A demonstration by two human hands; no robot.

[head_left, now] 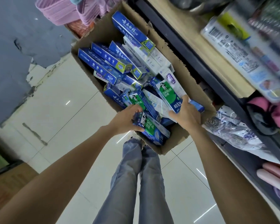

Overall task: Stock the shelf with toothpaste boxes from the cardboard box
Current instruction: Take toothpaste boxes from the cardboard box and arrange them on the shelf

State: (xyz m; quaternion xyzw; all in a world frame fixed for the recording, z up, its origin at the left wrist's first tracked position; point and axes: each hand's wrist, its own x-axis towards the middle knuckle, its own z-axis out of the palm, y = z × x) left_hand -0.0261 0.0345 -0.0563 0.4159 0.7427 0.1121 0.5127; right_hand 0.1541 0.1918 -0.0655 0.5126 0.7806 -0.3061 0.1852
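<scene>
Beside the shelf (205, 50), inside the cardboard box (173, 62), each hand (128, 120) (186, 114) grips a green toothpaste box (149, 126) (170, 96).

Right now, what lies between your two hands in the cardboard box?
In the head view, toothpaste boxes fill the gap between the left hand and right hand: a pale box and blue-green Darlie boxes.

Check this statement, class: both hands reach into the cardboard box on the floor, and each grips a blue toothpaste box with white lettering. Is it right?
Not quite. In the head view the left hand and the right hand each grip a green Darlie toothpaste box, not a blue one. Both hands do reach into the cardboard box on the floor.
</scene>
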